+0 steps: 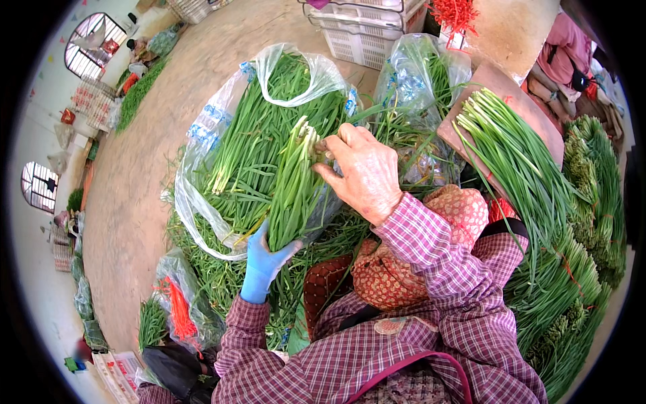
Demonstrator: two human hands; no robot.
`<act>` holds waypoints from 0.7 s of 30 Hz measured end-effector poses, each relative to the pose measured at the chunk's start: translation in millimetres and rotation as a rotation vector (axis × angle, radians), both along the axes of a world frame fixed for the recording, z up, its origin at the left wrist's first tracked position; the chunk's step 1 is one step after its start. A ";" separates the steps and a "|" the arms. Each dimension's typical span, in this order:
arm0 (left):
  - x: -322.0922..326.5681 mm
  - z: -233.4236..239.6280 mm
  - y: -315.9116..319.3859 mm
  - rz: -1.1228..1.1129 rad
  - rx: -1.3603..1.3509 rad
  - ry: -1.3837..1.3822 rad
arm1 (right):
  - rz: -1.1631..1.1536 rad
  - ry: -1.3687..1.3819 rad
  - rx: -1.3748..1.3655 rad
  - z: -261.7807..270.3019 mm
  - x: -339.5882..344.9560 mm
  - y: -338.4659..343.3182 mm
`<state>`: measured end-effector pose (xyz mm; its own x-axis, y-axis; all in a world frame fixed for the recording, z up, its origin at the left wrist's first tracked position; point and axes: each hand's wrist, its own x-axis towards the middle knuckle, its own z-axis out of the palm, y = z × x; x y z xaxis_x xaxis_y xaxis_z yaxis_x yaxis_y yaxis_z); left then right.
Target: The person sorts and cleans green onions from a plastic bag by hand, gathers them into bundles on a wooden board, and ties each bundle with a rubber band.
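Note:
My left hand (266,260), in a blue glove, is closed around the lower, leafy part of a bunch of garlic chives (298,187). The bunch's pale stem ends point up and away from me. Bare, my right hand (361,169) has its thumb and fingers bent beside those pale ends; whether they pinch a stem is unclear. Behind the bunch lies a large heap of loose chives (257,136) in an open clear plastic bag (189,202). To the right, a gathered pile of chives (509,136) rests partly on a brown board (464,118).
Tied chive bundles (570,267) are stacked on the right. Loose trimmings (222,272) cover the floor around the bag. Red ties (181,308) hang at lower left, and more red ties (454,15) hang at the top. White plastic crates (353,45) stand ahead. Another person (565,45) is at upper right.

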<state>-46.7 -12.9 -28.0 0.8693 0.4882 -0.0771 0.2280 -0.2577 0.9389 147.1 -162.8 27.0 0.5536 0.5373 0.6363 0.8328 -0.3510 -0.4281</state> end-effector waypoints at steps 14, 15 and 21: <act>1.2 13.3 -4.8 -0.086 0.067 0.025 | 0.012 -0.027 0.118 -13.5 0.6 9.6; 1.2 13.9 -5.5 -0.078 0.027 0.020 | 0.030 -0.037 0.153 -15.5 1.3 10.4; 5.3 16.5 -1.3 -0.100 0.068 0.069 | 0.013 -0.145 0.197 -18.9 16.2 13.1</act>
